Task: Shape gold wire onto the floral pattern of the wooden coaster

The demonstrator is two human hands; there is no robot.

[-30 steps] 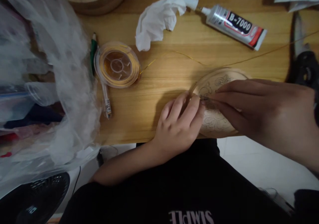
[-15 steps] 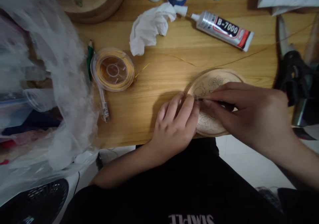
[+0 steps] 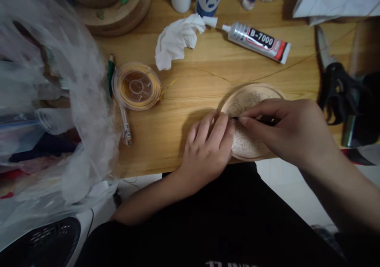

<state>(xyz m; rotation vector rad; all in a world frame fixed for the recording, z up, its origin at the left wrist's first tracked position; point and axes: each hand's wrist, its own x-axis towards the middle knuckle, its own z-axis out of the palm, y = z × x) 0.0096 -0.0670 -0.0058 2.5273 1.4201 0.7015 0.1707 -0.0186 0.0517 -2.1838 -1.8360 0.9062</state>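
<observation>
Right hand (image 3: 292, 128) now curling in closer over the round patterned wooden disc (image 3: 245, 143), pinching a thin dark tool (image 3: 234, 118) | left hand (image 3: 206, 148) steadying the rim, its fingertips hiding any grip | disc lying at the near edge of the wooden table (image 3: 178, 105) | tool tip staying beside the left fingertips, suggesting fine work is continuing there

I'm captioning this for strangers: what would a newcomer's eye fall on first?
Likely the left hand and right hand, both at the round, line-drawn tan disc on the table's near edge, the right pinching a thin dark item. Next, perhaps the silver B-7000 tube beyond the disc, and the spool of golden thread to the left.
</observation>
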